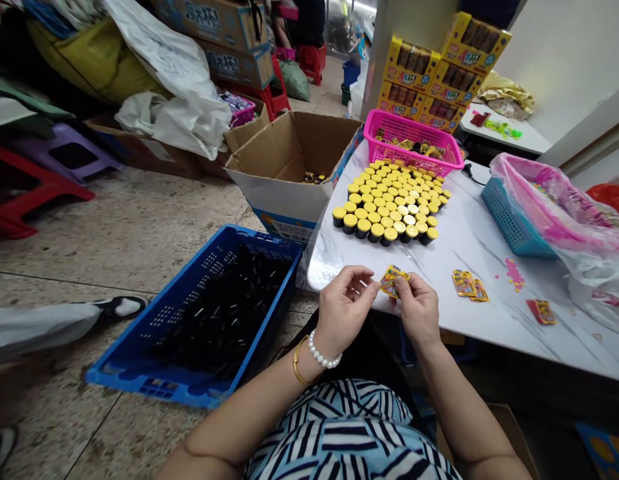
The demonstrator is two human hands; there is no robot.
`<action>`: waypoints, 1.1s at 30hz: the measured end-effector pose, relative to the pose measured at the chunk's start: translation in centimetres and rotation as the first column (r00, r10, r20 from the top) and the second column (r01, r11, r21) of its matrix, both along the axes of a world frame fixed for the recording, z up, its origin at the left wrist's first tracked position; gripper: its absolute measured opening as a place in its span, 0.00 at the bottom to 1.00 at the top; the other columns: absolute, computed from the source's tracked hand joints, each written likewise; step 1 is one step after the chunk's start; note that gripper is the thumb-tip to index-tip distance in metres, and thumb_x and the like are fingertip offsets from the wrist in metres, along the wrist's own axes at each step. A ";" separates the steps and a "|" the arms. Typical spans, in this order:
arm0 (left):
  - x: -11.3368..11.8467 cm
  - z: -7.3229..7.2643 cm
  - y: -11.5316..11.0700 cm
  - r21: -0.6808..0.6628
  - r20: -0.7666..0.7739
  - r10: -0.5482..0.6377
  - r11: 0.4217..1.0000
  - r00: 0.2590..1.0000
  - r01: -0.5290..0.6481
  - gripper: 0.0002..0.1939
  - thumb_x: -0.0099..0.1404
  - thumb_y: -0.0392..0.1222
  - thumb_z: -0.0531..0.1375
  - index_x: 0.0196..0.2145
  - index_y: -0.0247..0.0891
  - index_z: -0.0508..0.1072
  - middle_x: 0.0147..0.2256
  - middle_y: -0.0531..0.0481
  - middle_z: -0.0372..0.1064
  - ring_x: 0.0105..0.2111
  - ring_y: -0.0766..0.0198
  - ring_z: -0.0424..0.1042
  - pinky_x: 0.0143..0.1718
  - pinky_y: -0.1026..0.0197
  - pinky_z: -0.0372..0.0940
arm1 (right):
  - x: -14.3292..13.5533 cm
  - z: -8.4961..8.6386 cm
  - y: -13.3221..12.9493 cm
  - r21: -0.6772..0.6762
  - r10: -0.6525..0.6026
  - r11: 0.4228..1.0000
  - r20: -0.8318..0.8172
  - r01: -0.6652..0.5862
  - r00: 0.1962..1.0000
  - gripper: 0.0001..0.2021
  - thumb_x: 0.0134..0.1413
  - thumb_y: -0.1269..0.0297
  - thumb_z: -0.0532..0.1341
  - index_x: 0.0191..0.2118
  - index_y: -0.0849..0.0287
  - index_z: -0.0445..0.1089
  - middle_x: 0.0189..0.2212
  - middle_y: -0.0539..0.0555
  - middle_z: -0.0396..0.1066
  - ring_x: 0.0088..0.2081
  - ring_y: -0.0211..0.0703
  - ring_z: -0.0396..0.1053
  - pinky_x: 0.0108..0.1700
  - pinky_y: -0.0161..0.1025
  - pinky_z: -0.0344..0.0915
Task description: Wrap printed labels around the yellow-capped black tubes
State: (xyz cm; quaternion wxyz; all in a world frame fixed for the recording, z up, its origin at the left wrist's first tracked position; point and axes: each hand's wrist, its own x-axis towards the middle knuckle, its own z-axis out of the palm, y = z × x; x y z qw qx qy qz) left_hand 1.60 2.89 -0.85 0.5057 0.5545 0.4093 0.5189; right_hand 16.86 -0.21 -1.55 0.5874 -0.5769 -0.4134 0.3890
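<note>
Cards (393,281), small and printed in yellow and red, are held between the person's two hands at the front edge of the white table (469,247). The right hand (419,308) grips them, its thumb laid over the printed face; the fingers beneath are mostly hidden. The left hand (348,300) is half closed, fingers curled, with its fingertips at the cards' left edge; whether they pinch or merely touch cannot be told. A pearl bracelet (323,352) and a gold bangle (298,363) circle the left wrist.

On the left part of the table, beyond the hands, black jars (375,233) with yellow lids stand upright in close rows. A pink basket (409,127) sits behind them at the table's far end, holding more small pieces. Near the table's front edge, to the right of the hands, lie a loose pile of cards (463,283), scattered pink bits (514,275) and a smaller stack (543,311). Toward the table's right side stands a teal basket (514,217) lined with pink plastic (554,183).

On the floor left of the table rests a blue crate (189,393) of black pieces (224,313), and beside the table's left edge is an open cardboard box (284,200).
</note>
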 end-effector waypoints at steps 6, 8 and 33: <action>-0.8 1.1 0.1 0.121 -0.102 0.006 0.993 0.995 0.006 0.09 0.69 0.45 0.64 0.38 0.37 0.80 0.35 0.47 0.75 0.34 0.64 0.73 0.34 0.64 0.67 | -0.8 -0.5 -0.2 0.049 -0.034 0.998 0.186 0.026 0.982 0.18 0.67 0.50 0.60 0.32 0.58 0.73 0.25 0.48 0.68 0.26 0.36 0.63 0.28 0.33 0.61; -0.7 1.2 0.2 0.104 -0.105 -0.014 0.994 0.994 0.024 0.09 0.69 0.44 0.64 0.36 0.37 0.80 0.34 0.47 0.75 0.33 0.64 0.73 0.33 0.63 0.67 | -0.8 -0.7 -0.3 0.068 -0.031 0.998 0.191 0.019 0.981 0.17 0.67 0.51 0.60 0.33 0.58 0.74 0.26 0.48 0.69 0.27 0.36 0.64 0.29 0.33 0.61; -0.9 1.2 0.5 -0.210 0.116 -0.125 0.967 0.985 0.148 0.12 0.65 0.48 0.67 0.37 0.35 0.77 0.28 0.50 0.75 0.19 0.72 0.66 0.19 0.69 0.62 | -0.6 -1.5 -0.3 0.101 -0.033 0.995 0.268 0.006 0.963 0.13 0.66 0.54 0.62 0.32 0.56 0.72 0.28 0.49 0.69 0.30 0.40 0.65 0.34 0.37 0.61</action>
